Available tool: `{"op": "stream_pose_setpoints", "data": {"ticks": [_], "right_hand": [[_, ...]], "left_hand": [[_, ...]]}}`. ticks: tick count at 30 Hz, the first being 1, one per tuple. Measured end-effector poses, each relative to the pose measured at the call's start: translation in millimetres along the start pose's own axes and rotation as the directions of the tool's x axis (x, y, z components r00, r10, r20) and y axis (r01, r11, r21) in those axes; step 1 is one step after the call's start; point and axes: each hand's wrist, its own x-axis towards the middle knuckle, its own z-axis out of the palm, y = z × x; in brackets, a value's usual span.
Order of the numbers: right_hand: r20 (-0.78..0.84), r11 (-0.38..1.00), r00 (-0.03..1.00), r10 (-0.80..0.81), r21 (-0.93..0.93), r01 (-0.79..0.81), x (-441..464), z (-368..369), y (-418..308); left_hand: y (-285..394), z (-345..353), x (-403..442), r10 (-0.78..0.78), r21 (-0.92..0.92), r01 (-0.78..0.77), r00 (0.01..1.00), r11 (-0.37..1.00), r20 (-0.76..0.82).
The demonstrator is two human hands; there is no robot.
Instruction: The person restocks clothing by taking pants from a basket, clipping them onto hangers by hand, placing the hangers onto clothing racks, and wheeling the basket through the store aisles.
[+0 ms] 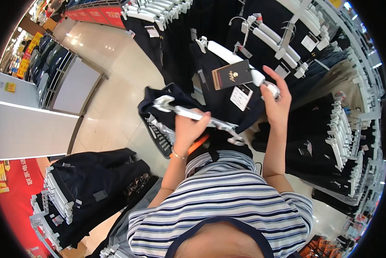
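Note:
My left hand (190, 129) is wrapped round a white clip hanger (193, 114) with dark trousers (169, 92) on it, low in front of my body. Higher and to the right, my right hand (276, 101) pinches the clip end of another white hanger (223, 53), which bears black trousers (214, 96). A black and brown tag (232, 74) and a white label (241, 97) hang over those trousers. Below the left-hand trousers, a black basket (159, 138) with white hangers inside is partly hidden.
Racks of dark trousers on white hangers stand ahead (156, 43), at the right (305, 124) and at the lower left (94, 180). A white panel (29, 116) and a red sign (21, 202) are at the left. Tiled floor (109, 81) runs between the racks.

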Motion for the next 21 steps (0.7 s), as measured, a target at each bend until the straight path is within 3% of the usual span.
{"op": "stream_pose_setpoints", "data": {"ticks": [2, 4, 5, 8, 12, 15, 21], "right_hand": [[-0.067, 0.997, 0.996, -0.053, 0.048, 0.057, 6.1, -21.2, -0.1], [-0.121, 0.993, 0.99, -0.071, 0.083, 0.082, 14.0, -43.5, 7.4], [-0.177, 0.975, 0.982, -0.063, 0.199, 0.099, 19.0, -47.4, 10.3], [-0.399, 0.976, 0.916, -0.034, 0.185, 0.117, 30.7, -68.0, 35.6], [-0.508, 0.944, 0.827, -0.24, 0.075, 0.32, 31.1, -87.2, 67.8], [-0.493, 0.913, 0.812, -0.314, 0.078, 0.401, 36.4, -93.6, 82.3], [-0.499, 0.906, 0.802, -0.328, 0.075, 0.417, 22.1, -87.3, 67.7]], "left_hand": [[1.7, -15.9, 3.3, -0.25, -0.215, 0.246, 0.968, 0.945, 0.006], [-8.4, -23.4, 6.9, -0.248, -0.425, 0.169, 0.959, 0.889, -0.137], [-8.0, -30.0, 7.3, -0.252, -0.437, 0.178, 0.96, 0.882, -0.117], [-8.0, -37.0, 13.3, -0.255, -0.507, 0.183, 0.964, 0.842, -0.075], [9.7, -21.6, 23.2, -0.245, -0.461, 0.196, 0.968, 0.866, -0.049], [28.4, -13.9, 32.9, -0.213, -0.42, 0.201, 0.977, 0.885, 0.017], [55.9, -12.5, 47.2, -0.114, -0.541, 0.162, 0.986, 0.826, 0.12]]}}
